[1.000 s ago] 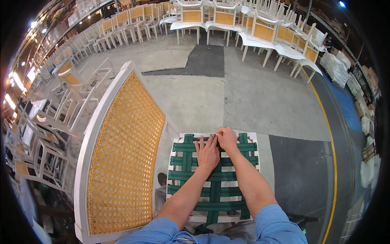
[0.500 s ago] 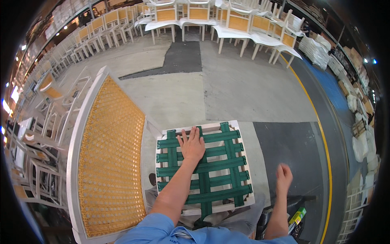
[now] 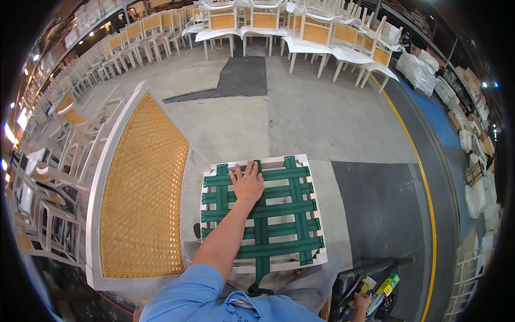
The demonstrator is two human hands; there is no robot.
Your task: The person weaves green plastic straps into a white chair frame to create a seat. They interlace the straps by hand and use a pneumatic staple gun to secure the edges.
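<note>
A white chair frame stands in front of me, its seat [image 3: 316, 236] crossed by woven green webbing straps [image 3: 284, 250]. My left hand [image 3: 248, 185] lies flat near the far edge of the seat, fingers spread over the middle lengthwise strap. That strap's loose end [image 3: 262, 271] hangs over the near edge. Left of the seat rises the chair's backrest [image 3: 142, 204], a yellow cane panel in a white frame. Down at the lower right, my right hand [image 3: 362, 301] is among tools in a black container [image 3: 343, 287]; its fingers look curled, and what they hold is hidden.
A green and yellow box [image 3: 388, 284] sticks up beside my right hand. More white chair frames [image 3: 51, 214] crowd the left side. Rows of chairs with cane backs [image 3: 316, 32] stand across the far floor. A yellow floor line [image 3: 427, 204] runs along the right, with wrapped goods [image 3: 418, 72] beyond.
My right hand has dropped from beside the seat into the black container of tools. My left hand stays on the strap, and the whole view has shifted slightly.
</note>
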